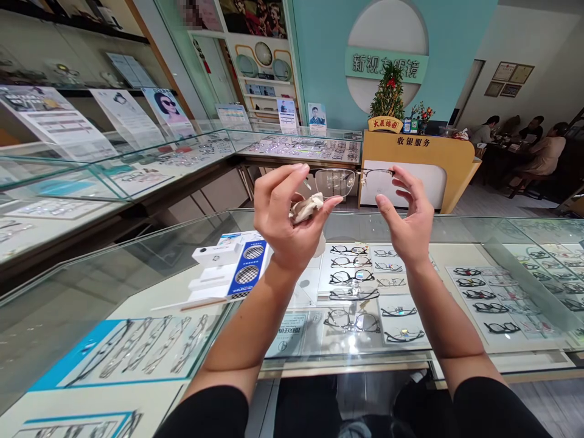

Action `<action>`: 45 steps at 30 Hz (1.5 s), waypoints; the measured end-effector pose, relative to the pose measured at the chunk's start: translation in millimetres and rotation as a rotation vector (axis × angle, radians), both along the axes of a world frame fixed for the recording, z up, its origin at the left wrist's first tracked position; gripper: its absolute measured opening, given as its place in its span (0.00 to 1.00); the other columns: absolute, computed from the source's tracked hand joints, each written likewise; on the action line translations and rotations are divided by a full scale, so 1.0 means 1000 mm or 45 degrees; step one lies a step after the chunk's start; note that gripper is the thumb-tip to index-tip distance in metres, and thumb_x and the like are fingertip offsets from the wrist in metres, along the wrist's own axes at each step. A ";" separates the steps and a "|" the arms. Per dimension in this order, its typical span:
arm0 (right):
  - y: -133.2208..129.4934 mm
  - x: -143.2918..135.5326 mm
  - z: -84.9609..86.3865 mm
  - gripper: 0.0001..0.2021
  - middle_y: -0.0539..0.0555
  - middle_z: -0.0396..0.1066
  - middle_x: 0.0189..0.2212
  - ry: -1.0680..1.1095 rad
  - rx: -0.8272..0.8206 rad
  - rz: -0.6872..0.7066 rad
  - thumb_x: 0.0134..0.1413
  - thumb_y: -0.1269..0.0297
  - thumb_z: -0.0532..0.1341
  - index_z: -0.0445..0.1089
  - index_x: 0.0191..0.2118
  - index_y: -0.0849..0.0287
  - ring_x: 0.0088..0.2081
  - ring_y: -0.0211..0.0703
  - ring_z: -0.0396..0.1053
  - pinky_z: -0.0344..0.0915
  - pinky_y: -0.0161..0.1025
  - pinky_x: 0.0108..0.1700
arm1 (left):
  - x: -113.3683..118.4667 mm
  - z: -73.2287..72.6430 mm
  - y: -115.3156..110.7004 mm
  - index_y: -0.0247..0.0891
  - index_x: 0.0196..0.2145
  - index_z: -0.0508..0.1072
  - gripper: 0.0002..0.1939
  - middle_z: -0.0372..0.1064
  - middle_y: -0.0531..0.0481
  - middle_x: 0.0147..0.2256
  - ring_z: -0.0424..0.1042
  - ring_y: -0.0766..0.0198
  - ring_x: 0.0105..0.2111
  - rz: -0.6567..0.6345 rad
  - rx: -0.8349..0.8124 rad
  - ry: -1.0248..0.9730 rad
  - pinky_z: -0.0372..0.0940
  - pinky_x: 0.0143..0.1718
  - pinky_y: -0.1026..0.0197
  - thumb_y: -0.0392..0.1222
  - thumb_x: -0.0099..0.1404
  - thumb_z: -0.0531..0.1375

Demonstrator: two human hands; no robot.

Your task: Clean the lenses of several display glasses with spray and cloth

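Note:
A pair of eyeglasses (336, 182) with a dark upper rim and clear lenses is held up in front of me, above the glass counter. My left hand (288, 214) is closed at its left end, with a crumpled pale cloth (306, 208) bunched between thumb and fingers. The left thumb lies just below the near lens. At the other end, my right hand (411, 213) has its fingertips on the frame's outer corner. Its thumb stands apart, below the right lens. Part of the frame behind my left fingers is hidden.
Below my hands is a glass display case (438, 228) with rows of spectacles (351, 277). A white and blue box (249, 271) stands left of my forearm. Further off are more glass cases (296, 137), a yellow cashier desk (463, 158) and people seated (542, 149) at the right.

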State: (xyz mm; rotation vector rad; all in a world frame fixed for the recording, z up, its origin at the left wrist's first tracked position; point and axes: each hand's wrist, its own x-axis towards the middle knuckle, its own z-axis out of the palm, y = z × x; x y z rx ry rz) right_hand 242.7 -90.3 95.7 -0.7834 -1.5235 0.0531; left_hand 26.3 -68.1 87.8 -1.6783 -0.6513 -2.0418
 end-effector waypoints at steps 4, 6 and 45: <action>-0.005 -0.004 0.002 0.23 0.54 0.75 0.61 0.028 0.060 -0.025 0.67 0.51 0.66 0.71 0.65 0.41 0.58 0.53 0.74 0.72 0.56 0.60 | 0.000 0.001 0.000 0.47 0.59 0.76 0.33 0.71 0.45 0.55 0.76 0.55 0.50 -0.165 -0.129 -0.066 0.73 0.45 0.55 0.61 0.61 0.76; -0.009 -0.006 0.004 0.22 0.53 0.75 0.58 0.055 0.106 -0.047 0.67 0.51 0.67 0.72 0.64 0.40 0.56 0.52 0.74 0.72 0.55 0.58 | 0.002 0.004 -0.002 0.46 0.56 0.77 0.32 0.72 0.46 0.52 0.76 0.57 0.46 -0.232 -0.266 -0.119 0.73 0.45 0.55 0.61 0.61 0.76; -0.015 -0.007 0.009 0.23 0.55 0.72 0.60 0.008 0.233 -0.206 0.68 0.52 0.66 0.71 0.66 0.39 0.63 0.59 0.70 0.69 0.65 0.66 | 0.009 0.001 0.012 0.44 0.49 0.82 0.30 0.81 0.46 0.48 0.76 0.65 0.33 -0.425 -0.575 -0.221 0.74 0.35 0.62 0.62 0.55 0.79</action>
